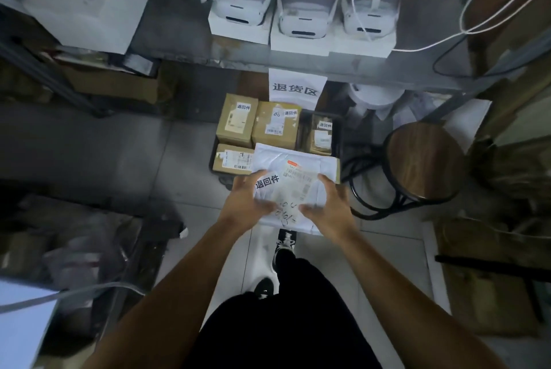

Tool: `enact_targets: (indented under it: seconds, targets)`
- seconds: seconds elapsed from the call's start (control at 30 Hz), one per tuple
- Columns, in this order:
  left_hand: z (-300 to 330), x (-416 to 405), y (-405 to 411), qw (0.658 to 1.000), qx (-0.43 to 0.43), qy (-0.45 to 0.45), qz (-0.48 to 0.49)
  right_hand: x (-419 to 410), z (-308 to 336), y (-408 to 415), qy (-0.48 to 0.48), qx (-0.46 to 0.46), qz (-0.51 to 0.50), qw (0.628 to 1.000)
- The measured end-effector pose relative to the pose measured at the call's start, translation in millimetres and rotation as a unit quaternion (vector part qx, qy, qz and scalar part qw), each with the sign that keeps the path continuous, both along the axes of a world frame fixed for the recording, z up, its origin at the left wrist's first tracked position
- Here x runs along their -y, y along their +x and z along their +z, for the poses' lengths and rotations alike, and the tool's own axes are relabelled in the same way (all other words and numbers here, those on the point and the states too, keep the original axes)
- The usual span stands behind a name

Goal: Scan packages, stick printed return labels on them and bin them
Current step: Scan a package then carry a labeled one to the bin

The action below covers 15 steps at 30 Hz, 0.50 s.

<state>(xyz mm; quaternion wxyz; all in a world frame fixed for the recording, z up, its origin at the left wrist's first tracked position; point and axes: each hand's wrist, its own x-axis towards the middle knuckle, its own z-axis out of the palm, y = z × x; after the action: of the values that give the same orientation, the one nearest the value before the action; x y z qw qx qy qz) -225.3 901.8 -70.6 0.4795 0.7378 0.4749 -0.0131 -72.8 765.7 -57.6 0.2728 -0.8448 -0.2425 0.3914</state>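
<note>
Labelling looks done — the left hand and right hand each grip the white mailer, its return label stuck on, over the return bin of labelled boxes — only the drop remains.

Both forearms are bare from the near edge of the view up to the wrists, with no sleeves, watch or bands showing. The left hand and the right hand wear no gloves and no rings that can be made out. Below them the person wears black trousers of plain dark cloth, loose at the leg. The far shoe is dark with pale laces or markings on top; the near shoe is black with a small white mark at its side.
</note>
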Motion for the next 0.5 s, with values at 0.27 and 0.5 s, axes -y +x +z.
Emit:
enact_targets:
  seconds: [0.27,0.5]
  targets:
    - [-55.9,-89.1,84.0,0.998,-0.063,0.011,-0.017,-96.7,-60.7,86.5,-0.011,-0.022,0.013,1.0]
    - [-173.2,-173.8,139.1,0.995,-0.09,0.004,-0.037,-184.1,-172.2,137.9,-0.06,0.015,0.052,0.997]
